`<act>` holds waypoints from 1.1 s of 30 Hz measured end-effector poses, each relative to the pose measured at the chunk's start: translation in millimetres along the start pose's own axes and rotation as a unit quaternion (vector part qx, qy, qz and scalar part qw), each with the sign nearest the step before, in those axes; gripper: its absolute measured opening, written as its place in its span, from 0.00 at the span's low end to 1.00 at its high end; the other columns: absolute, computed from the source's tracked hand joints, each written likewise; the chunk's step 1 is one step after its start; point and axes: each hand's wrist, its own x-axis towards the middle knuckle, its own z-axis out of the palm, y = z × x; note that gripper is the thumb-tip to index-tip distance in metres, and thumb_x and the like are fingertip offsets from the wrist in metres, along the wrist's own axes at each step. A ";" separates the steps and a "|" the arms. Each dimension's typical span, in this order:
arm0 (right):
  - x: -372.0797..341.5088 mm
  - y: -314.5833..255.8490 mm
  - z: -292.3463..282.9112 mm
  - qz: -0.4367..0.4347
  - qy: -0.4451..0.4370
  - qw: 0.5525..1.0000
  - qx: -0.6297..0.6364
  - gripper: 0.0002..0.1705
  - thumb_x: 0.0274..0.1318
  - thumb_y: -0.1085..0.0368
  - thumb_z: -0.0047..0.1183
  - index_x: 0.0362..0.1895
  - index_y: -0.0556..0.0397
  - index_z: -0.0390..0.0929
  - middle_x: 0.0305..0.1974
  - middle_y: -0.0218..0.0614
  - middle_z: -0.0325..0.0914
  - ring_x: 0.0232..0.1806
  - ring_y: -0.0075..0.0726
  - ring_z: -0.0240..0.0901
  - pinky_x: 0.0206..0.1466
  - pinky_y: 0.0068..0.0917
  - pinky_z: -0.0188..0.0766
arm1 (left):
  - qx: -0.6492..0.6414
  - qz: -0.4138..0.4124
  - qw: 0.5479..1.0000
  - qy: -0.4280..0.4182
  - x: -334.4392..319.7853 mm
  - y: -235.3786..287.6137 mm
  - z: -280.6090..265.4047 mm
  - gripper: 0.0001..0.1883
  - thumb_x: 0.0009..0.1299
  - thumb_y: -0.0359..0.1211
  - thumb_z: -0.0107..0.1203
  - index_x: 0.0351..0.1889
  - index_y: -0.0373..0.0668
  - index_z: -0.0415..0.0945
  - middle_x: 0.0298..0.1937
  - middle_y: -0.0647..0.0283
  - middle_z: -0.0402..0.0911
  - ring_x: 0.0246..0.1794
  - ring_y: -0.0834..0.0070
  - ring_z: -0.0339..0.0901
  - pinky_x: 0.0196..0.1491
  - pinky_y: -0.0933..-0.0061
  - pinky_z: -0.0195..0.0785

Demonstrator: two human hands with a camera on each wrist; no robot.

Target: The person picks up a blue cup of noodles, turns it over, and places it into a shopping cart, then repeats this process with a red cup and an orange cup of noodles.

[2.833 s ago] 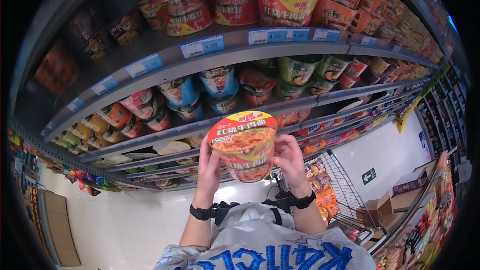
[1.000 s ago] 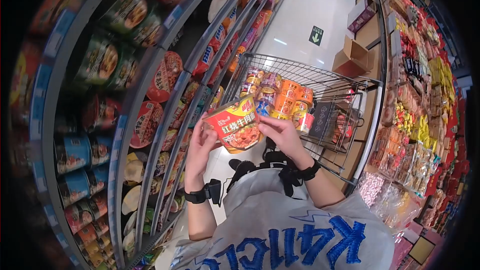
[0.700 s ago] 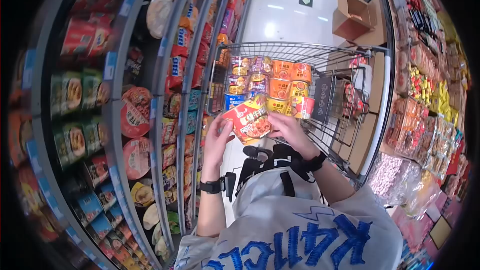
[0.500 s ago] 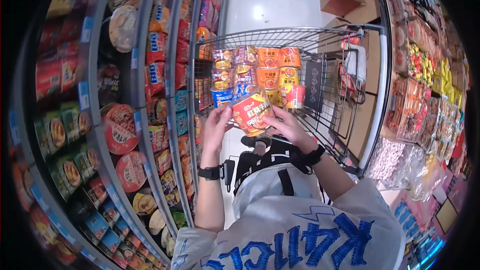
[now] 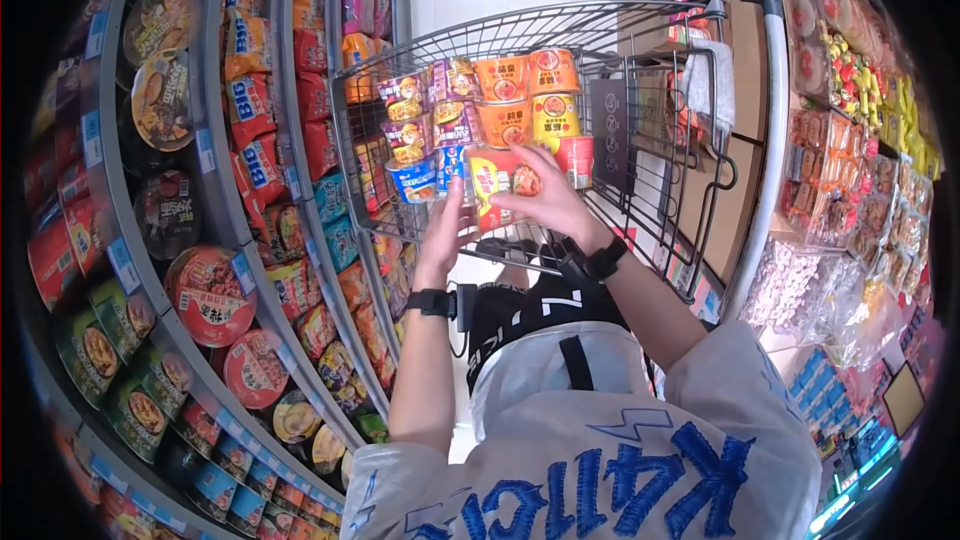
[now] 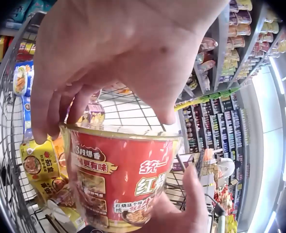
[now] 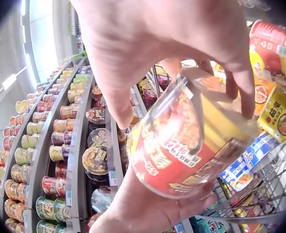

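Holding the red noodle tub (image 5: 484,172) at the near end of a part-filled cart (image 5: 339,80)

From my head view, I'd judge the stocking well along. Several cups stand together in close rows: purple cups (image 5: 455,123) on the left, orange cups (image 5: 502,80) farther right, a yellow cup (image 5: 555,115) below those, and a blue cup (image 5: 412,182) at the near left. That much reads to me as done.

What's open is the tub in hand. It sits between both palms, in front of the nearest cups and close beside the blue one, and it hasn't been let go. The right hand (image 5: 548,195) has it from the right side, thumb and fingers spread wide around the body. The left hand (image 5: 447,230) is on the other side, and my left wrist view shows its fingers curled over the lid edge, thumb near the rim. I can't fairly tell how firmly that hand grips, or whether the tub's base touches anything, because fingers cover much of it.

So I'd call this one item short of settled: the tub needs a resting spot and both hands need to come off it. Whether more is wanted from the shelves (image 5: 205,105), I couldn't say.
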 end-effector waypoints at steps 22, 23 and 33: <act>36.6 52.4 34.4 -0.050 -0.043 0.979 -0.193 0.34 0.44 0.58 0.62 0.58 0.55 0.70 0.59 0.50 0.72 0.64 0.56 0.64 0.69 0.45 0.59 | -0.433 -0.156 0.888 -0.005 108.6 -80.2 53.7 0.33 0.78 0.60 0.34 0.65 0.43 0.62 0.63 0.53 0.70 0.62 0.56 0.70 0.63 0.50 0.67; 37.3 54.5 34.7 -0.065 -0.051 0.973 -0.217 0.34 0.44 0.58 0.62 0.57 0.54 0.71 0.60 0.49 0.72 0.65 0.55 0.63 0.70 0.45 0.57 | -0.435 -0.158 0.887 -0.005 114.6 -86.0 53.3 0.33 0.78 0.60 0.34 0.65 0.43 0.62 0.63 0.53 0.70 0.62 0.56 0.70 0.63 0.50 0.67; 49.8 85.0 38.6 -0.076 -0.051 0.976 -0.196 0.30 0.44 0.56 0.63 0.53 0.52 0.75 0.61 0.47 0.70 0.67 0.53 0.60 0.72 0.44 0.54 | -0.417 -0.157 0.895 -0.013 132.1 -99.3 50.5 0.15 0.77 0.45 0.46 0.48 0.44 0.68 0.47 0.56 0.70 0.42 0.66 0.72 0.51 0.60 0.72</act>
